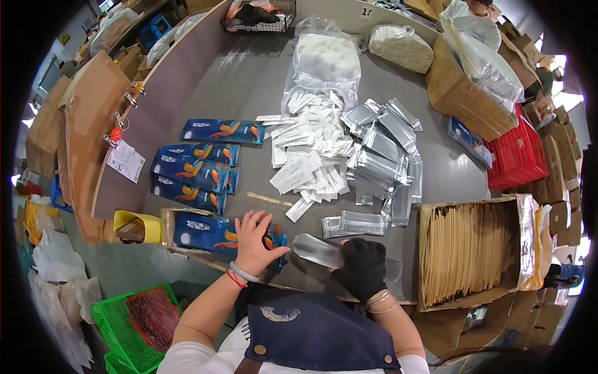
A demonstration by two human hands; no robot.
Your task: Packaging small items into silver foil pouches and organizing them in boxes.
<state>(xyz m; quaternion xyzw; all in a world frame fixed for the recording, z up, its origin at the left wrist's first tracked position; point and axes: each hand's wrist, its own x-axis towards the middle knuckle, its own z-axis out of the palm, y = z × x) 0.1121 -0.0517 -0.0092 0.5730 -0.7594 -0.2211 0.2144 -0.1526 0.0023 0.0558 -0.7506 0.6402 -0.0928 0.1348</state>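
Note:
My bare left hand [251, 242] lies with fingers spread over the right end of a dark blue printed packet [205, 229], which rests in a shallow cardboard box. In a black fingerless-looking glove, my right hand [361, 267] is curled over a clear plastic sleeve [311, 249]; the sleeve sticks out on both sides of it. More blue packets [190, 174] with orange birds lie overlapped farther left. Ahead of my hands is a heap of small white paper packets [308, 146]. To its right are many silver-coloured packs [389, 143], and one flat silver pack [361, 222] lies nearer.
A box of upright tan sticks or strips [467, 252] stands at the right. A yellow container [138, 227] is at the table's left edge, with a green crate [137, 324] below. Behind the heap stands a clear bag [324, 62]. A thin wooden stick [269, 199] lies mid-table.

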